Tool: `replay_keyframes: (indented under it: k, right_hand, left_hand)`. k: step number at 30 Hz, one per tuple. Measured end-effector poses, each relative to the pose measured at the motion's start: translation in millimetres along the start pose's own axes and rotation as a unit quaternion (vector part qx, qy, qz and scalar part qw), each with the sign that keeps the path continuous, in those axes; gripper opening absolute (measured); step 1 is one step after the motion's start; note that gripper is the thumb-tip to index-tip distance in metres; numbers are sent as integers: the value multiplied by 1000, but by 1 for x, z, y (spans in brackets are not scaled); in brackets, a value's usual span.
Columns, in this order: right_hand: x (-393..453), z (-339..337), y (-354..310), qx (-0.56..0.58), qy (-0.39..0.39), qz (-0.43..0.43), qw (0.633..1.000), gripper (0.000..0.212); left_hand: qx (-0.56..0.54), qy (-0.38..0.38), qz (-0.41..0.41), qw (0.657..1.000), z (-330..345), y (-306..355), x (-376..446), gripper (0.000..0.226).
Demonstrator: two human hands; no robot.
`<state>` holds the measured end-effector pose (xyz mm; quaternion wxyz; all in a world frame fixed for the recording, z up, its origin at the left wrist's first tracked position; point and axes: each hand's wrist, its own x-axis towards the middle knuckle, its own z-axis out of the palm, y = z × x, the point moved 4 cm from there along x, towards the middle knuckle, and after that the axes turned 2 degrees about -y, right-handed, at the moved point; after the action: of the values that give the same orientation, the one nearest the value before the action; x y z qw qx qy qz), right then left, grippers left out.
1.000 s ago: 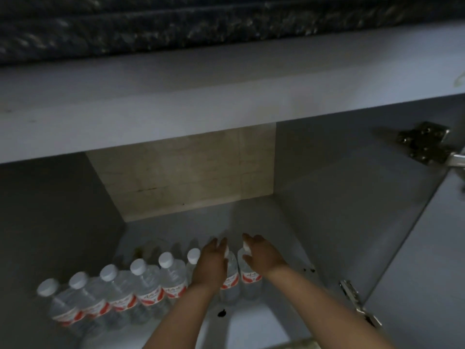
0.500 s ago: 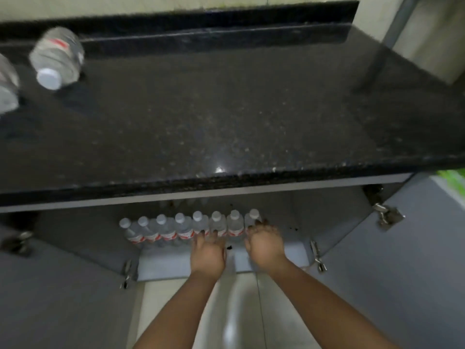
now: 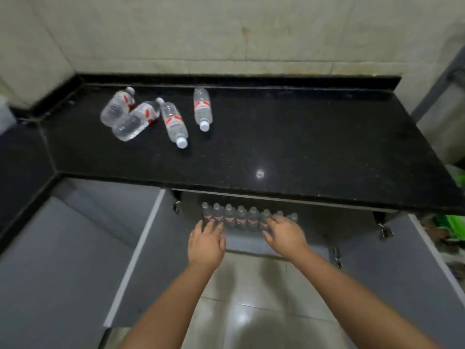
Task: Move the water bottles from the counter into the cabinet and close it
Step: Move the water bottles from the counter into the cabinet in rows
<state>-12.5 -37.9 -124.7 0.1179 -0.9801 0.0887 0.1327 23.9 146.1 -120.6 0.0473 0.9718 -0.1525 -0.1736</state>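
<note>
Several clear water bottles with red labels lie on their sides on the black counter (image 3: pixel 289 137): one to the right (image 3: pixel 202 108), one beside it (image 3: pixel 173 122), and two more at the left (image 3: pixel 134 120) (image 3: pixel 117 107). Below, the cabinet (image 3: pixel 314 217) stands open with a row of upright bottles (image 3: pixel 241 217) along its front. My left hand (image 3: pixel 206 243) and my right hand (image 3: pixel 285 234) hover in front of that row, fingers spread and holding nothing.
The grey left cabinet door (image 3: pixel 63 260) and right door (image 3: pixel 402 273) are swung wide open on either side of me. Pale floor tiles (image 3: pixel 251 311) lie below. Green items (image 3: pixel 455 222) sit at the far right. A tiled wall backs the counter.
The view rose from inside the cabinet to above the counter. Both hands let go of the two bottles they had set in the row and drew back out, empty.
</note>
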Motion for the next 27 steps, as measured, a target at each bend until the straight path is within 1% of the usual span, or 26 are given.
replay_keyframes:
  k: [4, 6, 8, 11, 16, 22, 25, 27]
  right_hand:
    - [-8, -45, -77, -1, 39, -38, 999, 42]
    - [-9, -67, -110, 2, 78, -49, 996, 43]
    - [-8, -84, -137, 8, 110, -58, 992, 42]
    - [4, -104, -161, 24, 128, -54, 990, 44]
    - [54, -130, -165, 50, 138, -15, 989, 43]
    - [162, -147, -153, 85, 125, 20, 988, 36]
    - [226, -149, -149, 118, 113, 31, 986, 37]
    - [265, -145, -148, 139, 112, 42, 983, 37]
  left_hand:
    - [-4, 58, -3, 998, -62, -53, -29, 45]
    - [6, 91, -7, 996, -90, -80, -40, 44]
    - [12, 116, -19, 993, -113, -107, -47, 44]
    - [2, 137, -42, 990, -138, -141, -45, 45]
    - [-32, 153, -62, 986, -165, -167, -5, 46]
    - [-47, 151, -68, 985, -176, -168, 76, 46]
    - [-73, 133, -76, 986, -180, -162, 130, 48]
    - [-117, 113, -80, 984, -178, -153, 167, 50]
